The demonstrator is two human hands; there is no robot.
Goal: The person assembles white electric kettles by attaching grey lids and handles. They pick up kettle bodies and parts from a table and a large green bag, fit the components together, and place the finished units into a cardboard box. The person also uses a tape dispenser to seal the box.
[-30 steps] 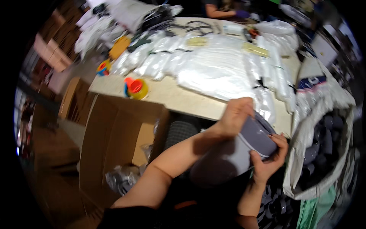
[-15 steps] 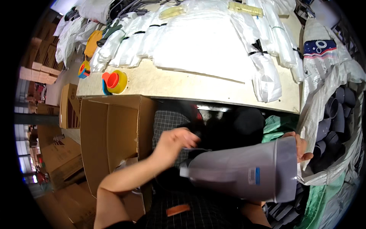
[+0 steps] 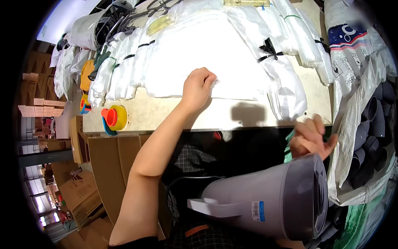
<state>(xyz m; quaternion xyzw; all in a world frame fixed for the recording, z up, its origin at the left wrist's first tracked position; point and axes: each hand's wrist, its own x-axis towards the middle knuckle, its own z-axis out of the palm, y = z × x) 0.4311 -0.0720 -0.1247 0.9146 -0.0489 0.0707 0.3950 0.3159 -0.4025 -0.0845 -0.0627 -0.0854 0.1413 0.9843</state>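
Note:
My left hand (image 3: 198,88) is closed at the near part of a stack of white plastic bags (image 3: 178,54), its fingers pinching what looks like the top bag. A grey plastic pitcher (image 3: 244,195) lies on its side across my lap, the pale handle (image 3: 213,207) toward me and the darker top end (image 3: 304,199) pointing right. A barcode label with a blue strip (image 3: 258,211) is on its side. Just beyond that top end, my right hand (image 3: 311,137) is raised with its fingers apart, holding nothing. The pitcher hides most of my right forearm.
An opened cardboard box (image 3: 108,166) stands left of my legs. Tape rolls (image 3: 115,118) sit at the table's (image 3: 161,114) left edge. Tied bundles of plastic bags (image 3: 286,87) flank the stack. On the right, a white woven sack (image 3: 342,166) holds several grey plastic parts (image 3: 369,141).
My left hand has moved from above my lap up onto the plastic bags. The pitcher has turned, bringing its handle into view, and my right hand has come off its top end.

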